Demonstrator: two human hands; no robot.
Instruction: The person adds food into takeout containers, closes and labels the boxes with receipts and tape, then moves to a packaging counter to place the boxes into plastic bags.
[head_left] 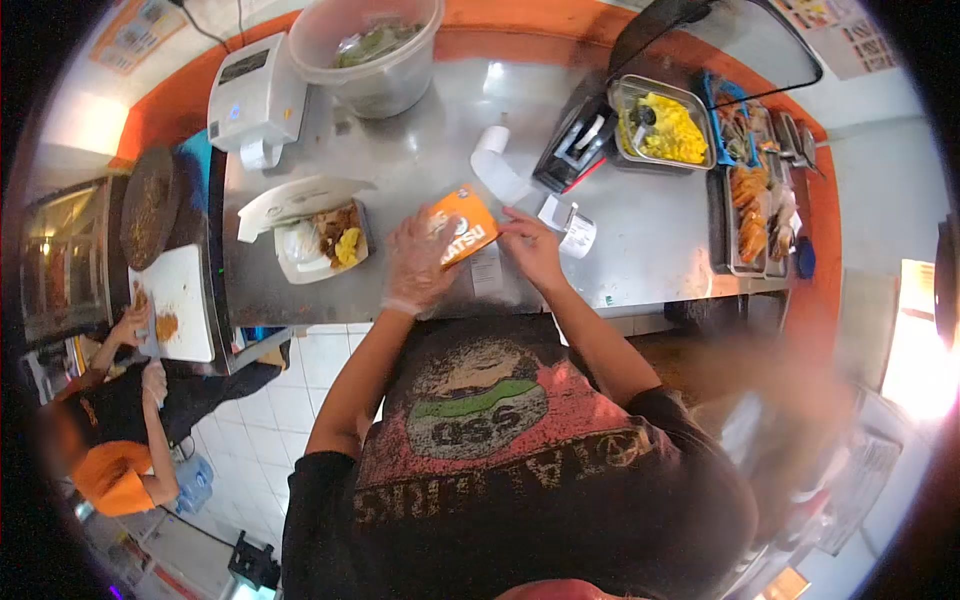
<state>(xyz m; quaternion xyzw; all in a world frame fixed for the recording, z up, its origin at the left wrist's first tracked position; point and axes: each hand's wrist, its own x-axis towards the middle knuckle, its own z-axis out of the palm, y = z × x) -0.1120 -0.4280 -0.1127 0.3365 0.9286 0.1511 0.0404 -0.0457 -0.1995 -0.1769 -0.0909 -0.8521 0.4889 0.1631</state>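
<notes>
An orange takeaway box (470,218) with white lettering lies on the steel counter in front of me. My left hand (420,262), in a clear plastic glove, grips it from the left with the fingers over its top. The bare fingers of my right hand (528,243) are closed at its right edge; whether they also pinch something small is hidden. A printed paper slip (487,270) lies just below the box, between my wrists. To the left stands an open takeaway box (300,266) holding wrapped rice, brown food and something yellow.
Behind the orange box, a curled paper strip (497,170) lies beside a black dispenser (578,145). A label printer (258,95), a clear tub (385,95), a tray of yellow food (668,130) and fried-food trays (750,220) surround it. A co-worker (115,440) uses a white cutting board (190,310).
</notes>
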